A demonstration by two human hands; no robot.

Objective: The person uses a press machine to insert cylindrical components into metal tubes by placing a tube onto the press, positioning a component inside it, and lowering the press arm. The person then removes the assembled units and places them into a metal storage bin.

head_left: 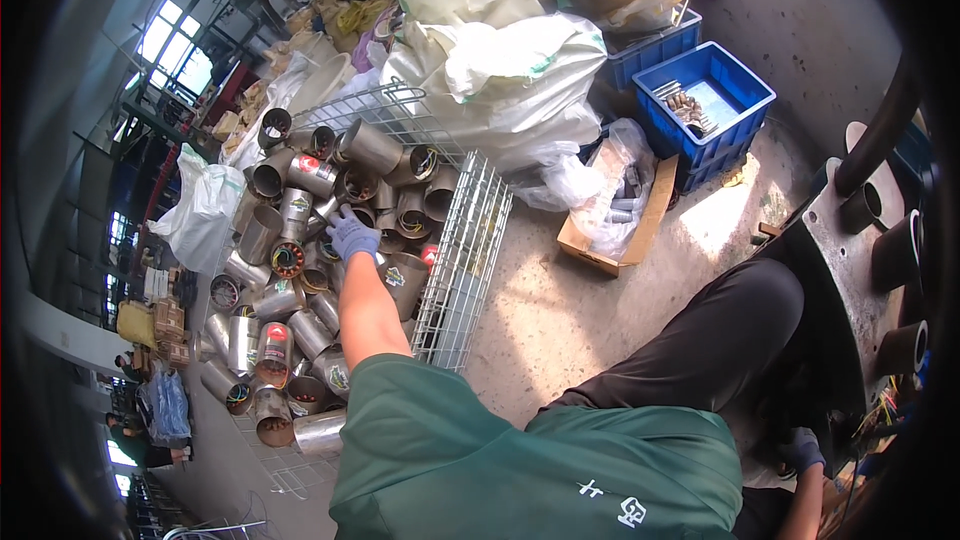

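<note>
low at our right, we see our gloved right hand (803, 448) near a metal plate (835, 250) bearing short tubes; we cannot tell how far it is closed or what it holds. our gloved left hand (354, 234), fingers partly spread, is over metal cylinders (376, 147) heaped in a wire basket (468, 265); we cannot tell if it grips one. farther off stand a cardboard box (652, 225), a blue crate (728, 148) and white sacks (535, 70).
</note>
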